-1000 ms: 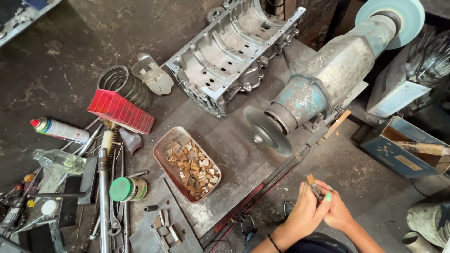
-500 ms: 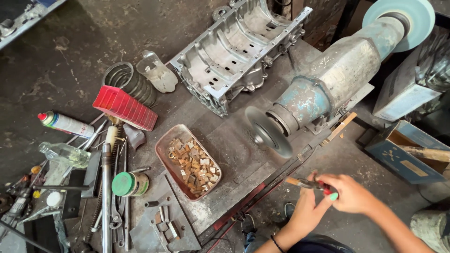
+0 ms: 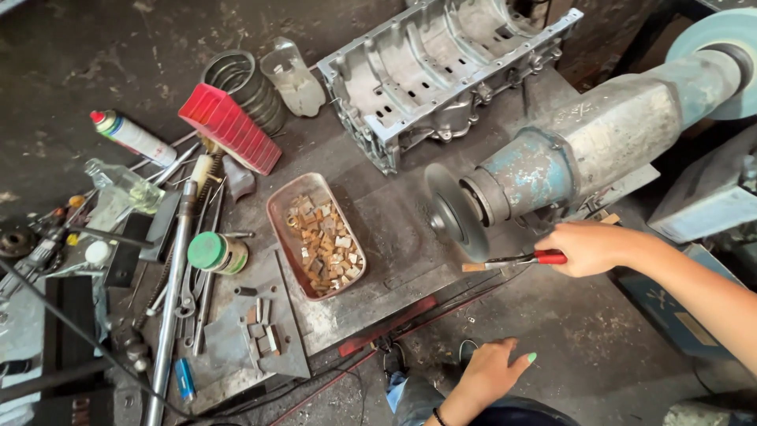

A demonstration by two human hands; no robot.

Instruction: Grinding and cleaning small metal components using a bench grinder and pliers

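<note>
One oblong rusty metal tray (image 3: pixel 277 229) heaped with small squarish brown blocks, one round grey grinding disc (image 3: pixel 451 221) at its 3 o'clock, left hand (image 3: pixel 489 372) empty, fingers loosely spread, right hand (image 3: pixel 587 247) closed around one red-handled pliers (image 3: pixel 516 259) pinching a small block at the disc's 5 o'clock.

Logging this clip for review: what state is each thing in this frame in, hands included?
right hand: closed on red-handled pliers
red-handled pliers: tip holds a small piece beside the grinding disc
grinding disc: spinning or still, cannot tell
left hand: open, empty, by the knee
metal tray: filled with small blocks
engine casing: open side up
spray can: lying, capped
</note>
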